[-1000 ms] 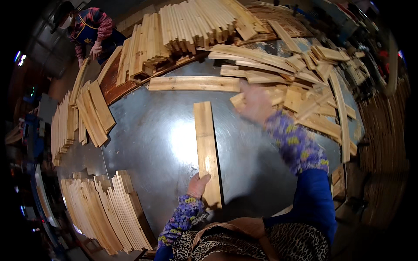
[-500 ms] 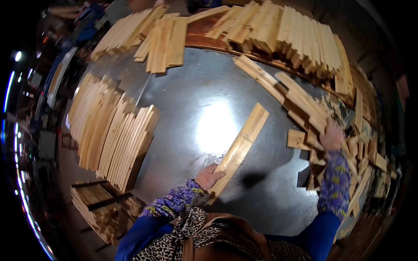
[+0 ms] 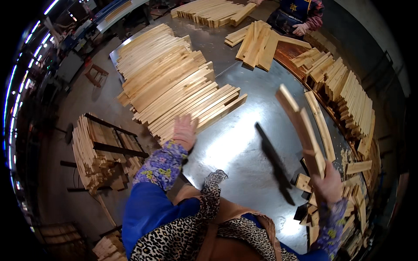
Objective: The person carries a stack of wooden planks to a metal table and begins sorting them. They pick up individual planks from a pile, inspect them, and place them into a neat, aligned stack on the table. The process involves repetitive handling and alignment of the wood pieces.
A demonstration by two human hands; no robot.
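Many lined-up planks [image 3: 174,82] under spread left hand [image 3: 185,132], right hand [image 3: 329,185] gripping boards [image 3: 306,132], jumbled wood [image 3: 359,198] beside, co-worker [image 3: 294,15] beyond

Tabletop [image 3: 244,174]: sheet metal, grey, smooth and glossy, throwing back a strong white glare. Row of boards [image 3: 170,76]: bare wood, pale, matt, with visible grain. Held wood [image 3: 312,141]: the same bare timber; lit face pale, shaded face brown. Offcuts [image 3: 362,215]: bare wood, matt. Crumbs [image 3: 346,156] near them: pale, loose, rough in texture; material not certain. Panel [image 3: 289,58]: red-brown, wood-like, unevenly coloured. Sleeves [image 3: 161,165]: floral printed cloth, soft, creased. Jacket [image 3: 148,209]: blue cloth, low sheen. Leopard-print garment [image 3: 161,237]: matt cloth, gathered in folds. Floor [image 3: 65,156]: grey, dull, hard-looking.
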